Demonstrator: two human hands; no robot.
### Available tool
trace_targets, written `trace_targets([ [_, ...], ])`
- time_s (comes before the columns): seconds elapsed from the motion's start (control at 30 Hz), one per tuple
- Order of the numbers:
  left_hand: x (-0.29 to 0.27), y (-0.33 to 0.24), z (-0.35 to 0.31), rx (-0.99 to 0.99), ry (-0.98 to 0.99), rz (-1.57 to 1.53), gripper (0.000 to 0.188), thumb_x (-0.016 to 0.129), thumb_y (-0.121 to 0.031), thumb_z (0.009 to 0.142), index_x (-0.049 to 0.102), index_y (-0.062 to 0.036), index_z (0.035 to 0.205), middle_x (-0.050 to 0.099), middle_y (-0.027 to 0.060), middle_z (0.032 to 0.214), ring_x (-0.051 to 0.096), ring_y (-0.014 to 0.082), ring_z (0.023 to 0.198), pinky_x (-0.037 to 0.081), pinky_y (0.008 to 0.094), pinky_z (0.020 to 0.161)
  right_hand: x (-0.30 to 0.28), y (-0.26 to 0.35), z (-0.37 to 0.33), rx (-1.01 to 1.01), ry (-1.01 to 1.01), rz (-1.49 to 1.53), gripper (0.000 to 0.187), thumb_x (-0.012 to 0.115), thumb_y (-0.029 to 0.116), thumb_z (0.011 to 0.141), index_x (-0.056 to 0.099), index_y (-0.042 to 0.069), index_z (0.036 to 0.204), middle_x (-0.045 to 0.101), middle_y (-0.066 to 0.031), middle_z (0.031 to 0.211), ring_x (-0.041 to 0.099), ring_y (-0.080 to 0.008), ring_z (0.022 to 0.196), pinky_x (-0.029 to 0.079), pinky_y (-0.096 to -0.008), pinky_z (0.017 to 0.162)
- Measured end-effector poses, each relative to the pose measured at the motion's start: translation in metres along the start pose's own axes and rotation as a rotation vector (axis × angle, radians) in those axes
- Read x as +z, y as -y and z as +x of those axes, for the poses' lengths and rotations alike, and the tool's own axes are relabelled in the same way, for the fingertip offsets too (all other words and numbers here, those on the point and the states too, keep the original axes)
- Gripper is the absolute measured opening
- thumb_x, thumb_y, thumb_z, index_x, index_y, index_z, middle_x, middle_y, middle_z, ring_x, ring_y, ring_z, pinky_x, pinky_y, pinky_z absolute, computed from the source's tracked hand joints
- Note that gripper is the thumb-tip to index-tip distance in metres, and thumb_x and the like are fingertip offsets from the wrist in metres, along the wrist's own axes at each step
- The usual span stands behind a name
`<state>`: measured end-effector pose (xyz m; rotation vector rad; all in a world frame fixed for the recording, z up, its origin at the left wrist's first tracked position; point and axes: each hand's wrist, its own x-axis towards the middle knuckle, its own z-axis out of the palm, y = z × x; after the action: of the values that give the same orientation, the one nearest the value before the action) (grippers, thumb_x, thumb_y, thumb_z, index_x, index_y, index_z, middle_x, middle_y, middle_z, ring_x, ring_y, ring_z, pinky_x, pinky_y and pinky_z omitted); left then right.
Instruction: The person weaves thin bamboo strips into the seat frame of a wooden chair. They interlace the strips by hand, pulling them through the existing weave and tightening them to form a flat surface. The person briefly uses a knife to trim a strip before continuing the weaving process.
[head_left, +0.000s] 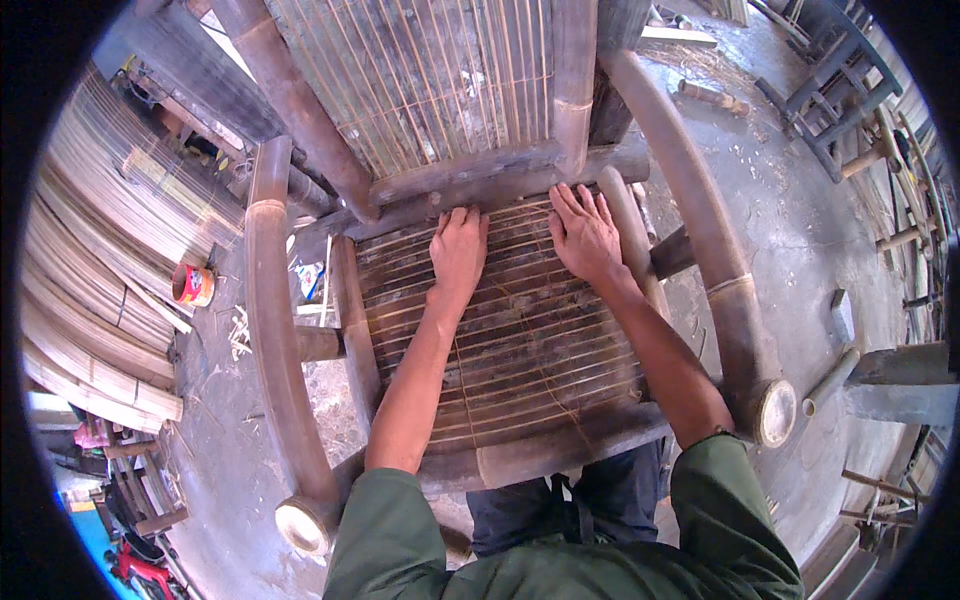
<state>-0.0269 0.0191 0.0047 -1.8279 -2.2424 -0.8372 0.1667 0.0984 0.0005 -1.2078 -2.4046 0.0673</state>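
Observation:
A bamboo chair stands before me, with a seat of thin slats tied by cord and a slatted backrest rising behind it. At the rear of the seat, left of its middle, my left hand rests palm down, its fingers close together and bent slightly over the slats. Farther right, my right hand lies on the back slats near the seat's right side pole, fingers stretched and a little apart. Both sets of fingertips reach toward the thick rear rail. Neither hand shows anything held.
Curved bamboo armrests flank my arms, the left armrest and the right armrest. Long bamboo strips are stacked at left, beside a red-and-yellow bucket. Scraps litter the floor; a blue-grey wooden frame stands at far right.

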Motion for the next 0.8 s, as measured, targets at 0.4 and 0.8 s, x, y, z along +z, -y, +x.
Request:
trace_targets([
  [0.4,-0.005,-0.001,-0.014,0.074,-0.054,0.059,0.031,0.058,-0.016,0.084,0.058,0.0022,0.11,0.058,0.0208,0.116,0.056,0.0364,0.108,0.046,0.0447,0.094,0.01,0.019,0.006,-0.186,-0.018,0.114,0.035,0.045,0.023,0.095,0.057,0.004,0.122,0.055,-0.0109,0.13,0.046,-0.0298,0.124,0.031,-0.047,0.108],
  [0.8,0.002,-0.003,-0.016,0.141,-0.032,0.035,0.047,0.058,-0.022,0.087,0.051,0.0048,0.125,0.048,0.0214,0.134,0.043,0.0362,0.127,0.035,0.0445,0.106,0.017,0.022,0.007,-0.131,0.006,0.039,0.038,0.042,0.026,0.095,0.056,0.01,0.127,0.053,-0.0053,0.133,0.047,-0.0236,0.125,0.029,-0.052,0.108],
])
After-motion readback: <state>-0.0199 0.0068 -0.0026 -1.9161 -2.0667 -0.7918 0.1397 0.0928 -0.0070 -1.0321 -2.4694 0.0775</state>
